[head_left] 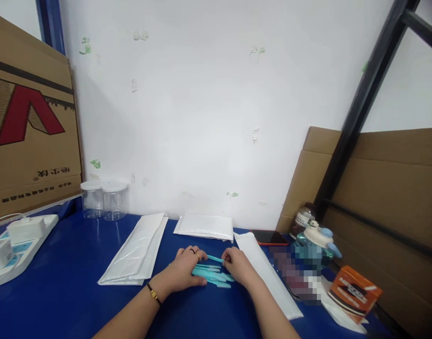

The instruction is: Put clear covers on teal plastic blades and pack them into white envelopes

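my right hand [239, 266] pinched on a teal stick [216, 258], left hand [187, 271] curled over the pile [216, 278] beneath, its grip i can't tell, white bags [138, 256] close by on the desk [70, 287]

I see open bench [67, 292] front left, white mailer stack [136, 254] beside left hand [182, 273], long white mailer [268, 278] and bottle [316, 245] crowding right hand [239, 266]

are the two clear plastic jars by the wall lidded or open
Lidded: both clear plastic jars stand upright, each with a pale cap across its top.
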Demonstrator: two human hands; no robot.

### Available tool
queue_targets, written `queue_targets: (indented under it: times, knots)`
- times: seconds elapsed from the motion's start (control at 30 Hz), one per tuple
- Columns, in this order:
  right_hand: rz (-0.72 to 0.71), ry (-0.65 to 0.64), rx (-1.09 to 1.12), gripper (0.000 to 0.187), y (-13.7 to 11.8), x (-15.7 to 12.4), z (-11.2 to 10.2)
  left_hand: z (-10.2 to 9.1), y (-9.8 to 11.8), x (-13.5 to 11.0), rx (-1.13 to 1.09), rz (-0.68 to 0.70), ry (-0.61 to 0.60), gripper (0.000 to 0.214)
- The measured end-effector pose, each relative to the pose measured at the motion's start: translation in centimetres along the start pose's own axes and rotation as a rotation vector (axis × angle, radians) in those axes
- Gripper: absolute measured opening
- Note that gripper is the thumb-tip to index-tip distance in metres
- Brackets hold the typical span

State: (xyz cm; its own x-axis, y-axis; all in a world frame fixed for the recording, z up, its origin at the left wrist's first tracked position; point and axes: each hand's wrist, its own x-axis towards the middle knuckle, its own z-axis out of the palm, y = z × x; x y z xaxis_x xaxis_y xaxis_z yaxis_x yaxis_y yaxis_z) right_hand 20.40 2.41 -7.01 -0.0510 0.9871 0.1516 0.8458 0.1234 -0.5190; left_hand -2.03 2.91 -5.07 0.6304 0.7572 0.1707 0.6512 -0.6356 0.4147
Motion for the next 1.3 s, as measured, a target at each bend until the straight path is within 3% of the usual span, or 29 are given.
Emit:
queue_targets:
  times: [0.07,0.13,0.23,0.43,0.77,0.97,1.1,1.2,1.3]
  knots:
    - [-0.053,0.057,0.021,0.013,-0.7,-0.4,-0.6,-0.5,0.5,0.0,0.023,0.004,0.147,0.051]
    - [-0.139,0.062,0.090,0.014,-1.6,-0.9,-1.3,-1.0,0.9,0.1,0.056,0.019,0.233,0.041]
    - [-0.242,0.030,0.171,0.016,-2.8,-1.5,-2.0,-1.4,1.0,0.3,0.104,0.053,0.178,0.024]
    - [-0.279,0.022,0.180,0.017,-2.9,-1.6,-1.8,-0.7,0.1,1.3,0.042,-0.020,0.195,0.019]
    - [-0.103,0.027,-0.055,0.017,1.1,-0.2,-1.9,0.7,-3.4,2.8,0.011,-0.249,0.151,0.020]
    - [-0.263,0.037,-0.104,0.016,-0.3,-0.4,-1.0,0.7,-3.5,2.4,-0.007,-0.220,0.221,0.024]
    - [-0.319,-0.042,-0.138,0.011,-1.4,-0.5,-0.2,0.2,-3.1,2.0,-0.002,-0.117,0.128,0.018]
    - [-0.309,-0.032,-0.191,0.010,-1.5,-0.3,0.1,0.1,-3.1,2.1,0.018,-0.067,0.053,0.016]
    - [-0.303,-0.007,-0.239,0.017,-1.6,-0.3,0.1,0.2,-2.9,2.2,0.029,-0.045,0.056,0.012]
